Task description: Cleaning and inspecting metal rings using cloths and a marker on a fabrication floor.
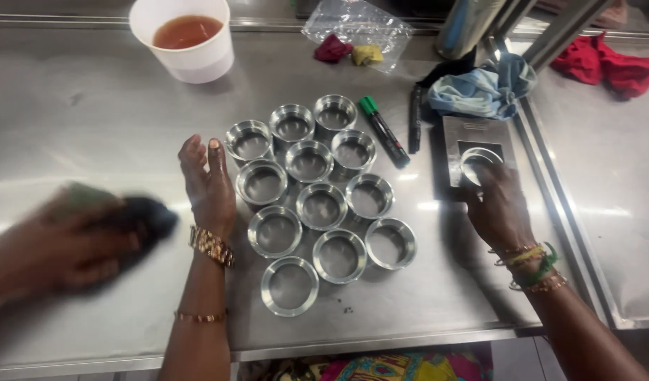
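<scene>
A left hand [210, 185] lies flat, fingers pressed together, at nine o'clock beside a cluster of metal rings [321, 204]. At three o'clock, the right hand [497, 208] pinches one ring [479, 161] on a grey block [474, 141].

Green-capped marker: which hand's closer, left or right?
Right. The right hand sits on the ring in the square gauge block, just right of the green-capped marker. The left hand rests flat on the table beyond the metal rings, farther away.
</scene>
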